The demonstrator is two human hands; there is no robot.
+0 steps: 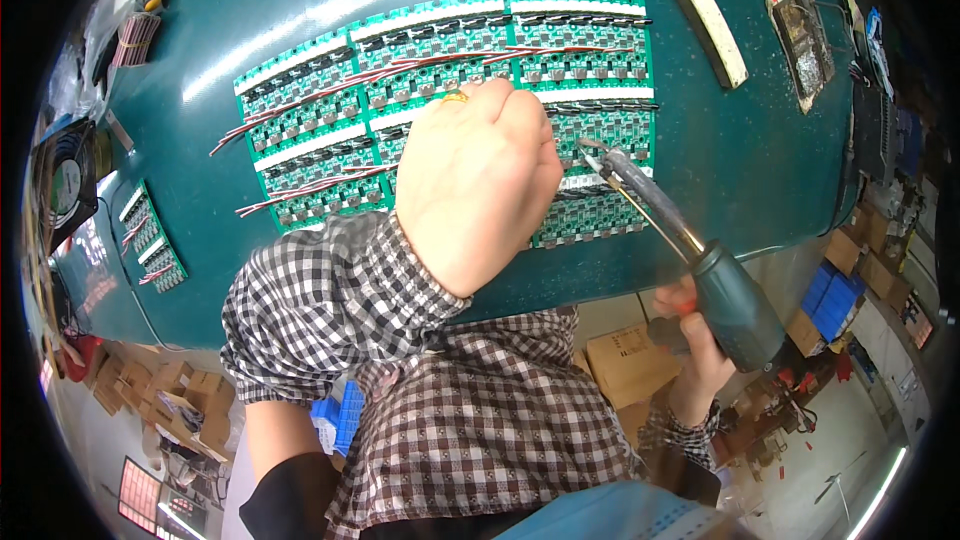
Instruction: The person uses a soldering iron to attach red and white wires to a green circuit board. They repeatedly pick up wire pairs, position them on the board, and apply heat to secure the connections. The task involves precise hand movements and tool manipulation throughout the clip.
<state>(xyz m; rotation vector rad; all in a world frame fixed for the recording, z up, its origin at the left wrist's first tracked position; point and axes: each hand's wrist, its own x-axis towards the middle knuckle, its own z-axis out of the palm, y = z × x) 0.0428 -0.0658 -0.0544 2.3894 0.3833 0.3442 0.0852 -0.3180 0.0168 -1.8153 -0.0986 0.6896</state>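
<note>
A panel of green circuit boards [600, 35] lies on the green work mat, with rows of small parts and white strips. Red and white wires [340, 90] and short black wires run across it. Above the panel's middle, my left hand [480, 170] is closed, knuckles up; its fingertips and whatever they pinch are hidden. In my right hand [705, 350], at the panel's near right, is a soldering gun [738, 305] with a dark green body, a metal barrel and a thin tube alongside. Its tip points at the boards just right of my left hand.
A smaller board piece [152, 240] with wires lies at the left. Beyond the panel, a curved pale strip [700, 15] and a dirty metal holder [800, 40] sit at the right. A fan [72, 185] stands at the left edge; cardboard boxes [630, 365] are below the table.
</note>
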